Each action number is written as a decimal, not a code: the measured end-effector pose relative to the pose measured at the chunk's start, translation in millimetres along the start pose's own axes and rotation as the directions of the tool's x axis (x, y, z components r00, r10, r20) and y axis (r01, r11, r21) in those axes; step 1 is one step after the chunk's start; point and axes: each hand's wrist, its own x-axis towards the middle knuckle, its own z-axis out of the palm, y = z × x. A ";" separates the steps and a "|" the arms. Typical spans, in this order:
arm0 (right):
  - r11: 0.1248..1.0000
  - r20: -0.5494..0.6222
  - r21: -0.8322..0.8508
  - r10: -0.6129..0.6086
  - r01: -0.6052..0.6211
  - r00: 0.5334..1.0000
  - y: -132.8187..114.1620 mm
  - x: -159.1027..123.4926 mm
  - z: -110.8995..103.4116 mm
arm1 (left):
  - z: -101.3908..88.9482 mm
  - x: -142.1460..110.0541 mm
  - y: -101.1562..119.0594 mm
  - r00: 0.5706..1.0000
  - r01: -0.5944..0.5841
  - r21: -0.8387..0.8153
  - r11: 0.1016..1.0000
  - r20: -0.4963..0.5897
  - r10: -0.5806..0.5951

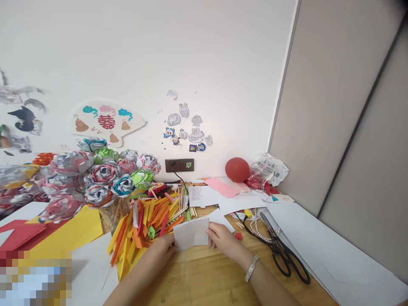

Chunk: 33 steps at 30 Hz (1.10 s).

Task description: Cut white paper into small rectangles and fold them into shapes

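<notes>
Far left: cartoon cutouts [25,119] stuck on the wall; below, red paper sheets [24,233] at lower left, a yellow sheet [79,227] beside them. Pleated paper flowers [103,173], white with pink, blue, green and orange, bunched at mid-left; behind them a fan-shaped board [106,123] with a red double-happiness character, brown swirls, blue and pink clouds. Left of centre, a loose heap of folded paper strips [140,229], mostly orange and yellow. Left hand [165,244] at the heap's right side, gripping the left end of a small white paper rectangle [191,234], held at lower centre above the wooden counter [191,280]. Above it, a dark wall outlet [187,165] with a black plug in its left half; right of that, lower, a handwritten sheet [201,196]. Right hand [219,235] pinches the rectangle's right end; hands apart, paper spanning the gap. Sparkling bracelet [251,268] on the right wrist. Pink paper [222,188] right of centre, red balloon [237,170] above it. Farther right, a pearl-like bead string [255,229], black-handled scissors [283,250] lying partly open, then large white sheets [338,250] along the right edge of the counter.
</notes>
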 end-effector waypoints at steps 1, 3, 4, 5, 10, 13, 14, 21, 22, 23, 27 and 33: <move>1.000 -0.003 0.001 0.000 0.000 1.000 0.4 0.0 0.2 | 0.5 0.3 -1.1 1.000 -0.010 0.005 1.000 0.012 0.009; 1.000 -0.012 0.000 0.002 -0.002 1.000 0.9 -0.3 0.7 | 1.5 0.9 -3.0 0.999 -0.025 0.015 1.000 0.030 0.025; 1.000 -0.019 -0.001 0.004 -0.004 1.000 1.0 -0.4 1.0 | 1.9 1.2 -3.8 0.999 -0.027 0.020 0.999 0.033 0.027; 1.000 -0.027 -0.003 0.007 -0.007 1.000 1.1 -0.5 1.5 | 2.2 1.5 -4.4 0.999 -0.027 0.023 0.999 0.034 0.026; 1.000 -0.056 -0.024 0.018 -0.019 0.998 0.1 -0.1 5.1 | 2.7 2.4 -5.3 1.000 0.020 0.035 0.999 0.013 -0.021; 0.999 -0.062 -0.044 0.007 -0.009 0.998 -2.0 -0.2 7.1 | 3.9 0.6 -3.2 0.998 0.060 0.030 0.998 -0.037 -0.059; 0.999 -0.067 -0.050 -0.001 -0.003 0.998 -2.1 -0.3 7.7 | 5.1 -0.3 -2.3 0.996 0.070 0.024 0.997 -0.057 -0.069; 0.989 -0.105 -0.150 -0.019 0.003 0.994 9.3 -0.4 12.5 | 20.6 -3.2 -0.9 0.982 0.123 -0.054 0.991 -0.139 -0.129; 0.987 -0.111 -0.160 -0.010 -0.008 0.994 9.2 -0.9 13.2 | 21.9 -3.2 -1.0 0.980 0.127 -0.064 0.990 -0.143 -0.135; 0.986 -0.113 -0.166 -0.001 -0.017 0.994 8.1 -1.5 13.9 | 22.8 -3.1 -1.1 0.980 0.127 -0.076 0.989 -0.142 -0.137; 0.984 -0.147 -0.177 -0.001 -0.026 0.989 0.8 -5.2 15.1 | 24.1 -1.6 0.3 0.983 0.123 -0.146 0.982 -0.121 -0.141; 0.984 -0.263 -0.177 -0.069 0.023 0.962 10.5 -14.7 17.5 | 30.9 -2.9 11.6 0.974 0.150 -0.229 0.962 -0.132 -0.183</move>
